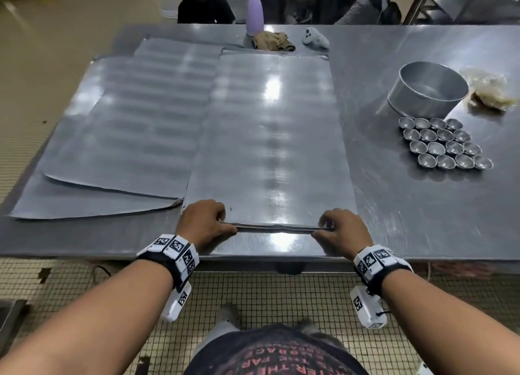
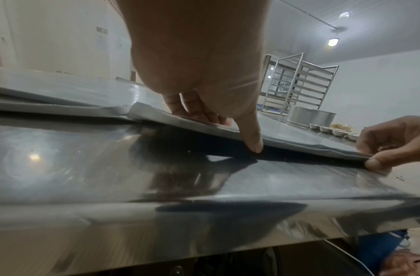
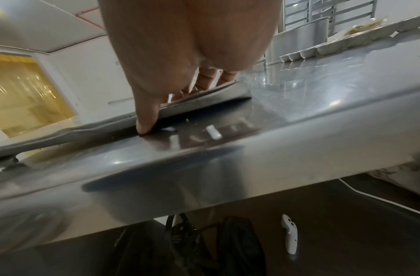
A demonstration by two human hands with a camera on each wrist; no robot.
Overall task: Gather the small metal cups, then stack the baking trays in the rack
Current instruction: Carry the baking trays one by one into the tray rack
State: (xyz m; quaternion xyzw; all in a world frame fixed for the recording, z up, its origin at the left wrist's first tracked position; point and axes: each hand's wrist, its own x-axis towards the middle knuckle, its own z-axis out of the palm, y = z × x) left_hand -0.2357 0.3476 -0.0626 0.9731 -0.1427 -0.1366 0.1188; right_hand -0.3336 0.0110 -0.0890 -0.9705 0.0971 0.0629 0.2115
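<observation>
Now both hands pinch the near short edge of the baking tray, left hand and right hand level (neither nearer); its long axis runs toward 12 o'clock.

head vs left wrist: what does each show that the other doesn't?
Head only: the purple spray bottle, the rag and the white controller at the table's far edge, plus two more trays overlapping on the left.

Left wrist only: the tray rack standing beyond the table, and the dark gap under the tray's lifted near edge.

Both: the left hand and right hand gripping the near edge of the baking tray, the round pan, and the small metal cups.
</observation>
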